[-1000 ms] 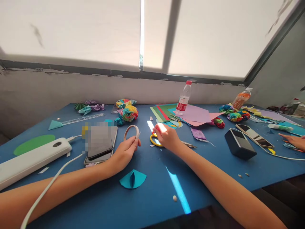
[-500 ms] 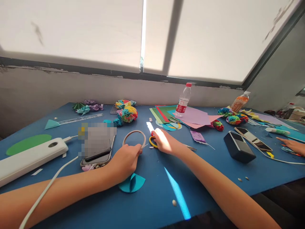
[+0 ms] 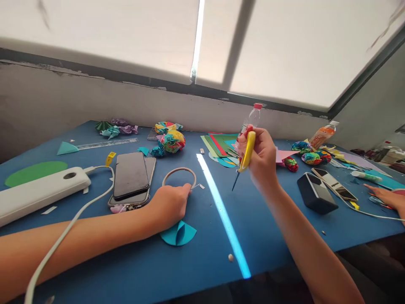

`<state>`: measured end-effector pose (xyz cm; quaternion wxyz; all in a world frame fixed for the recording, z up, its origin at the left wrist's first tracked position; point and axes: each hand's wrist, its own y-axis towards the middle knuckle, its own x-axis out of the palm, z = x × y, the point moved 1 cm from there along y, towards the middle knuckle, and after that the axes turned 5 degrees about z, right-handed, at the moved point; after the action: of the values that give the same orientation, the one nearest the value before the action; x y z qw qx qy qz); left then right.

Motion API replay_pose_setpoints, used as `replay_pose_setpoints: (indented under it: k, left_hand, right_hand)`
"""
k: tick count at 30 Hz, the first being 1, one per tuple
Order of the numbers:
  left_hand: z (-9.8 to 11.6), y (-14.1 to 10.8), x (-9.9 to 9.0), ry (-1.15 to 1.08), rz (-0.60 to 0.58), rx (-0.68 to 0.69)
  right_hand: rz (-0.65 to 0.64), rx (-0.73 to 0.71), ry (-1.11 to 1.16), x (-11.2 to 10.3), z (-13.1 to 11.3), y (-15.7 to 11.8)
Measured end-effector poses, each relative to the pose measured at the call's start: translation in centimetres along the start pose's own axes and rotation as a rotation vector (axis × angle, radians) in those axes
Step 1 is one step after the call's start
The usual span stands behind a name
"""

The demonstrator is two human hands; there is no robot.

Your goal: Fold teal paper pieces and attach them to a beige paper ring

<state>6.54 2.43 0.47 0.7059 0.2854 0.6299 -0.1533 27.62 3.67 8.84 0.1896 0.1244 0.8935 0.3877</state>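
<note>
My left hand (image 3: pixel 172 204) is closed on the near side of a roll of tape (image 3: pixel 179 169), a thin pale ring resting on the blue table. A small white strip (image 3: pixel 201 186) sticks out beside its fingertips. Just below that hand lies a folded turquoise paper circle (image 3: pixel 179 233). Raised above the table, my right hand (image 3: pixel 261 147) grips yellow-handled scissors (image 3: pixel 248 152), their dark blades pointing down and a little left. The fingers hide part of the handles, and the hand partly covers a clear bottle (image 3: pixel 254 116) behind it.
Left of my left hand are stacked phones (image 3: pixel 130 175), a white power bank (image 3: pixel 41 194) and its cable. Coloured paper (image 3: pixel 218 145) and crumpled paper balls (image 3: pixel 172 140) lie farther back. On the right are a dark box-shaped device (image 3: pixel 316 192) and another person's hand (image 3: pixel 384 196).
My right hand has lifted the scissors off the table, moving up and to the right, and now holds them blades down. My left hand stays on the tape roll.
</note>
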Motion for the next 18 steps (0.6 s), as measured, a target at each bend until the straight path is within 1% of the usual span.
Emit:
replay_pose_setpoints:
  k: [2, 3, 5, 6, 9, 10, 12, 15, 17, 18]
  left_hand:
    - [-0.1, 0.0, 0.0, -0.025, 0.005, -0.001]
    - [-0.1, 0.0, -0.1, -0.039, 0.009, -0.002]
    - [-0.1, 0.0, -0.1, -0.069, 0.021, 0.0]
    - [-0.2, -0.1, -0.1, -0.086, 0.026, 0.002]
    - [-0.3, -0.2, 0.0, -0.139, 0.052, 0.004]
    - [-0.4, -0.2, 0.0, -0.16, 0.069, 0.0]
    - [-0.5, -0.2, -0.1, -0.211, 0.11, -0.004]
    - [-0.7, -0.2, -0.2, -0.275, 0.153, 0.015]
    - [-0.7, -0.1, -0.3, -0.283, 0.157, 0.033]
    - [-0.7, -0.1, -0.2, -0.275, 0.156, 0.039]
  right_hand:
    - [0.055, 0.052, 0.126, -0.3, -1.7, 0.4]
    - [0.065, 0.107, 0.256, -0.2, -2.4, 0.6]
    - [0.069, 0.132, 0.343, 0.4, -3.8, 1.1]
    - [0.048, 0.137, 0.363, 0.9, -4.5, 1.4]
    - [-0.093, 0.108, 0.402, 2.9, -6.2, 2.1]
    - [-0.123, 0.077, 0.414, 3.6, -6.8, 2.2]
    - [-0.137, 0.009, 0.401, 5.1, -8.0, 2.2]
    - [-0.012, -0.03, 0.313, 6.6, -9.3, 1.8]
    - [0.024, -0.077, 0.288, 7.0, -9.5, 1.6]
    - [0.015, -0.094, 0.286, 7.2, -9.4, 1.6]
